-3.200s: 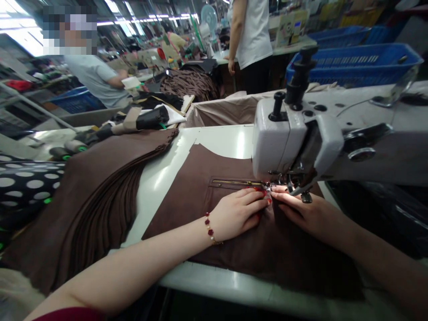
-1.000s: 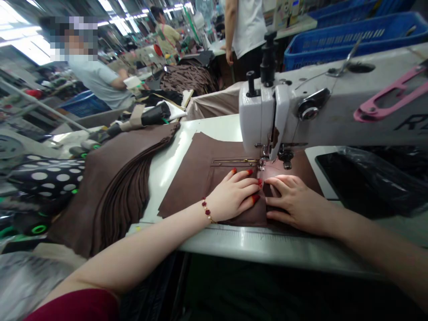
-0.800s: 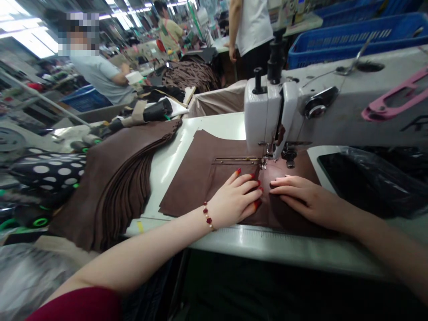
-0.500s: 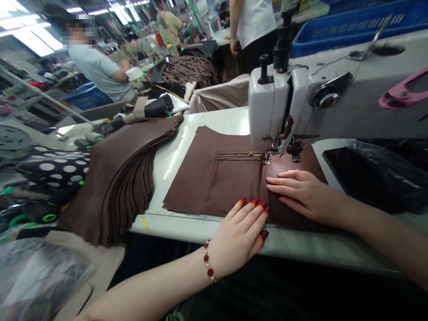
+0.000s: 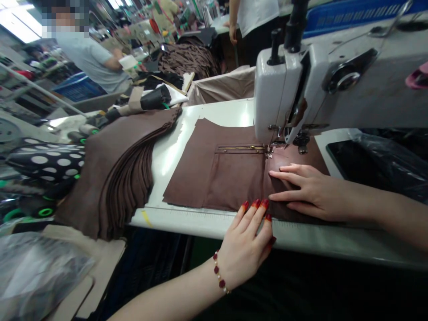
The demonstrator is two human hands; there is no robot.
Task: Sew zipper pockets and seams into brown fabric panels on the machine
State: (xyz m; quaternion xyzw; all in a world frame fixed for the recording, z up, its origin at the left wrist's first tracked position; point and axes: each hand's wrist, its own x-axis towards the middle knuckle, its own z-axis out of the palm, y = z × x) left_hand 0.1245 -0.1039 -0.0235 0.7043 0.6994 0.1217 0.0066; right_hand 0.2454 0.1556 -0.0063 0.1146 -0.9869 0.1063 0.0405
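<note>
A brown leather-like panel (image 5: 190, 174) lies flat on the white sewing table (image 5: 167, 151). Near its far side runs a brass zipper (image 5: 236, 148), whose right end is close to the presser foot (image 5: 269, 152) of the sewing machine (image 5: 279, 93). My left hand (image 5: 249, 245) rests its outstretched fingertips on the panel's near edge, thumb over the table front. Flat on the panel, right of the presser foot and nearer to me, is my right hand (image 5: 309, 191), fingers spread. Neither hand grasps anything. The needle tip is too small to make out.
A fanned stack of brown panels (image 5: 123, 169) hangs over the table's left side. Beyond it lie a polka-dot item (image 5: 50, 160) and rolls. A dark phone-like slab (image 5: 351, 165) sits at right. Co-workers and a brown heap (image 5: 189, 60) are behind.
My left hand has slid slightly toward me and rightward, its fingers now barely on the panel. The fingers of my right hand have spread further apart. The view has shifted a little.
</note>
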